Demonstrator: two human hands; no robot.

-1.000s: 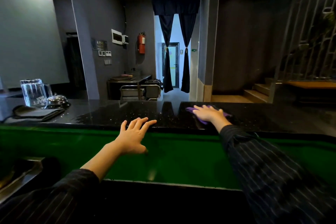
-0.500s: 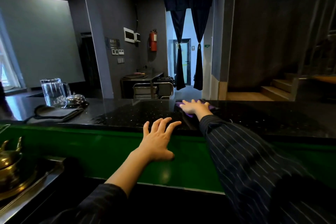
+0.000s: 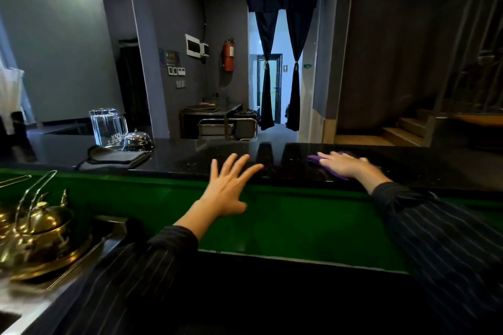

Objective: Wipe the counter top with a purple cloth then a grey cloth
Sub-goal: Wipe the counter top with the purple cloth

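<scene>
The black speckled counter top [image 3: 190, 156] runs across the view above a green front panel. My right hand [image 3: 344, 164] lies flat on the purple cloth [image 3: 315, 158], pressing it onto the counter at the right; only the cloth's edges show around the fingers. My left hand [image 3: 227, 189] is spread open, fingers apart, hovering at the counter's near edge and holding nothing. A folded grey cloth [image 3: 114, 158] rests on the counter to the left, apart from both hands.
A glass pitcher [image 3: 107, 128] and a metal service bell [image 3: 137, 140] stand behind the grey cloth. A brass kettle [image 3: 40, 223] sits on a steel tray at the lower left. Stairs rise at the far right beyond the counter.
My right hand has slid the purple cloth along the counter, first leftward, now back right. The view has swung left, bringing the brass kettle into sight. My left hand stays open.
</scene>
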